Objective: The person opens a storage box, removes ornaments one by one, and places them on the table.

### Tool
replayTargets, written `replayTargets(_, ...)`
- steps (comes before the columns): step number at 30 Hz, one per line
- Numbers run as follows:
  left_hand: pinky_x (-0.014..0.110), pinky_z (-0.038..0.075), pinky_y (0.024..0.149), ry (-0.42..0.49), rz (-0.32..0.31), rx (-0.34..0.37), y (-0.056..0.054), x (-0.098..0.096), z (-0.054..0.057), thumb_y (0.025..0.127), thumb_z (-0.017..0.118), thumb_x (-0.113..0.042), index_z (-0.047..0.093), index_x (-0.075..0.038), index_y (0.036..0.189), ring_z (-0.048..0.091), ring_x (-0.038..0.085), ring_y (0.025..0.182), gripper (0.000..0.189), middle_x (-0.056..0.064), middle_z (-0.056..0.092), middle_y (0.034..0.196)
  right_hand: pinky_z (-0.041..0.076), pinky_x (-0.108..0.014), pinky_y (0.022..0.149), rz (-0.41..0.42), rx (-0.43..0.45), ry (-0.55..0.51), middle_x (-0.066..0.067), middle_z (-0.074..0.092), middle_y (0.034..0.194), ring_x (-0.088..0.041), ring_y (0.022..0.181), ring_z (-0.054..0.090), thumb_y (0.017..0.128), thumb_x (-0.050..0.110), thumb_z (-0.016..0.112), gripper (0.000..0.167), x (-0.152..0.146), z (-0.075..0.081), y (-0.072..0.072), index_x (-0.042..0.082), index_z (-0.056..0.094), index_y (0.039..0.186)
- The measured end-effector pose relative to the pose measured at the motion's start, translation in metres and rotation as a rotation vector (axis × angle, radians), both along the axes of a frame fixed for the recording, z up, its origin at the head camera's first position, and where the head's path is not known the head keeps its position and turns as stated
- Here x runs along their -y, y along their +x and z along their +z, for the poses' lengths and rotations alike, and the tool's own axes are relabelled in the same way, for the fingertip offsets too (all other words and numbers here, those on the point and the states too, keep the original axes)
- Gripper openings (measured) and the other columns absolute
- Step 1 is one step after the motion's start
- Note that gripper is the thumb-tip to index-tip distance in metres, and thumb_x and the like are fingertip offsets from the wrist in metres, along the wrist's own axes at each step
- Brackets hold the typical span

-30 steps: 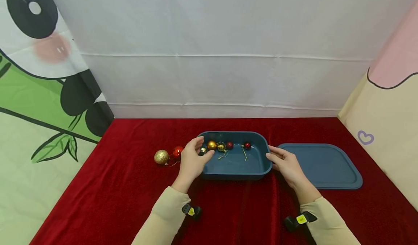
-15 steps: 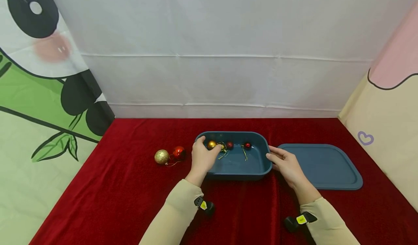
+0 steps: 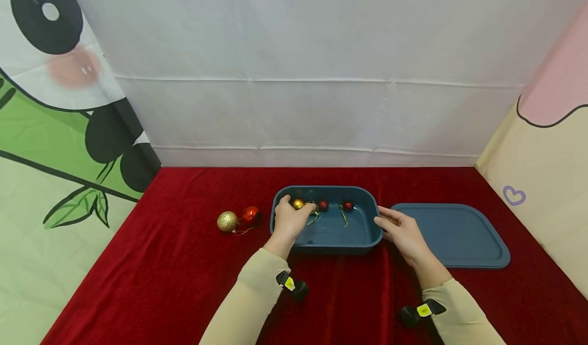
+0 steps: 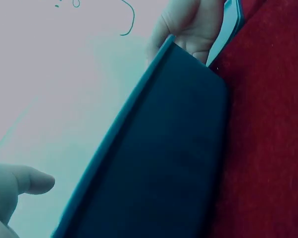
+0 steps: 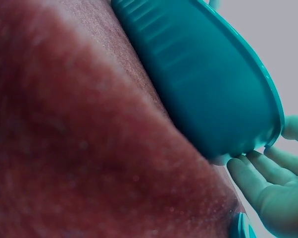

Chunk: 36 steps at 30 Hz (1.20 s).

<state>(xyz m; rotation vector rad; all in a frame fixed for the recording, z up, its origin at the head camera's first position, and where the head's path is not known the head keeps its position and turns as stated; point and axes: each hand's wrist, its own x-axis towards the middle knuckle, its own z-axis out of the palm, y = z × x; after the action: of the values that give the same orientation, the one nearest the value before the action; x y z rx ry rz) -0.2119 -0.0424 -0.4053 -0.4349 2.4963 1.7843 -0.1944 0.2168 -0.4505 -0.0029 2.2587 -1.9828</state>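
Observation:
My left hand [image 3: 288, 221] reaches over the left end of a blue plastic container [image 3: 340, 244], fingers pointing down inside. Its fingertips are hidden in the head view, so whether they hold an ornament cannot be told; the left wrist view shows its thumb [image 4: 37, 181] stretched out. At the other end, my right hand [image 3: 401, 232] holds the container by its right wall, thumb at the rim and fingers [image 5: 248, 181] against the outside. Small Christmas baubles lie inside: a gold one [image 3: 298, 203], a dark red one [image 3: 323, 205] and a shiny red one [image 3: 348, 205] with gold string.
A glittery gold bauble [image 3: 227, 221] and a shiny red bauble [image 3: 251, 216] lie left of the container. The blue lid [image 3: 455, 235] lies flat to its right. Red velvet cloth [image 3: 184, 278] covers the table, and a pale fabric backdrop [image 3: 317, 115] rises behind.
My left hand has moved right and over the container's left end, covering a small bauble seen there earlier. The red bauble outside has come fully into sight. My right hand has stayed put.

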Motion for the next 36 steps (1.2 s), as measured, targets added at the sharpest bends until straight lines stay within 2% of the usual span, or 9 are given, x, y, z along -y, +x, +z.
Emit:
replayTargets(8, 0.048, 0.043, 0.099, -0.031, -0.101, 0.002, -0.003, 0.004, -0.003, 0.085, 0.066, -0.024, 0.03, 0.001, 0.144, 0.047, 0.034, 0.122, 0.073, 0.022, 0.038, 0.144, 0.053, -0.022, 0.083, -0.005, 0.001, 0.007, -0.024, 0.045, 0.14, -0.004, 0.101, 0.063, 0.095, 0.028, 0.057, 0.058, 0.0, 0.0, 0.0, 0.003, 0.038, 0.144)
replayTargets(11, 0.047, 0.044, 0.098, -0.092, -0.136, 0.008, -0.005, 0.005, -0.004, 0.085, 0.066, -0.021, 0.035, 0.002, 0.141, 0.048, 0.034, 0.121, 0.068, 0.021, 0.042, 0.142, 0.053, -0.021, 0.082, -0.005, 0.001, 0.01, -0.024, 0.045, 0.14, -0.003, 0.1, 0.063, 0.095, 0.028, 0.057, 0.058, 0.001, 0.0, 0.001, 0.003, 0.038, 0.144)
replayTargets(15, 0.046, 0.046, 0.095, -0.226, -0.189, 0.017, -0.008, 0.005, -0.007, 0.084, 0.069, -0.018, 0.045, 0.003, 0.134, 0.05, 0.034, 0.119, 0.06, 0.02, 0.048, 0.137, 0.052, -0.021, 0.082, -0.004, 0.003, 0.009, -0.024, 0.045, 0.141, -0.002, 0.099, 0.063, 0.095, 0.028, 0.057, 0.059, 0.001, 0.0, 0.001, 0.003, 0.037, 0.144)
replayTargets(20, 0.04, 0.051, 0.084, -0.35, -0.248, 0.004, -0.011, 0.005, -0.011, 0.081, 0.073, -0.012, 0.057, 0.003, 0.119, 0.057, 0.03, 0.103, 0.043, 0.017, 0.06, 0.117, 0.052, -0.021, 0.082, 0.0, -0.001, -0.001, -0.025, 0.045, 0.141, -0.002, 0.099, 0.063, 0.095, 0.027, 0.057, 0.059, 0.002, 0.001, 0.001, 0.002, 0.037, 0.144)
replayTargets(23, 0.037, 0.051, 0.077, -0.385, -0.262, -0.022, -0.013, 0.004, -0.013, 0.079, 0.071, -0.006, 0.062, 0.001, 0.106, 0.057, 0.026, 0.09, 0.029, 0.014, 0.062, 0.102, 0.053, -0.021, 0.082, 0.0, -0.007, -0.005, -0.025, 0.045, 0.14, -0.002, 0.098, 0.063, 0.095, 0.027, 0.057, 0.058, 0.002, 0.001, 0.001, 0.001, 0.037, 0.143)
replayTargets(25, 0.036, 0.05, 0.076, -0.404, -0.266, -0.046, -0.013, 0.004, -0.014, 0.078, 0.07, -0.003, 0.064, 0.0, 0.1, 0.056, 0.025, 0.088, 0.024, 0.013, 0.063, 0.097, 0.053, -0.021, 0.082, 0.001, -0.009, -0.007, -0.026, 0.045, 0.14, -0.002, 0.098, 0.063, 0.095, 0.026, 0.057, 0.057, 0.002, 0.001, 0.001, 0.001, 0.037, 0.143)
replayTargets(32, 0.036, 0.051, 0.076, -0.36, -0.303, -0.088, -0.013, 0.004, -0.015, 0.083, 0.067, -0.008, 0.065, -0.002, 0.107, 0.059, 0.024, 0.09, 0.024, 0.012, 0.064, 0.103, 0.053, -0.021, 0.081, 0.0, -0.005, -0.008, -0.025, 0.045, 0.14, -0.001, 0.097, 0.063, 0.095, 0.026, 0.057, 0.057, 0.002, 0.001, 0.0, 0.001, 0.037, 0.143)
replayTargets(36, 0.036, 0.052, 0.079, -0.328, -0.342, -0.149, -0.012, 0.004, -0.015, 0.086, 0.067, -0.014, 0.066, -0.004, 0.11, 0.061, 0.022, 0.093, 0.026, 0.01, 0.065, 0.106, 0.053, -0.021, 0.082, 0.0, -0.002, -0.006, -0.025, 0.045, 0.14, -0.002, 0.098, 0.063, 0.095, 0.026, 0.057, 0.058, 0.002, 0.001, 0.0, 0.001, 0.037, 0.143)
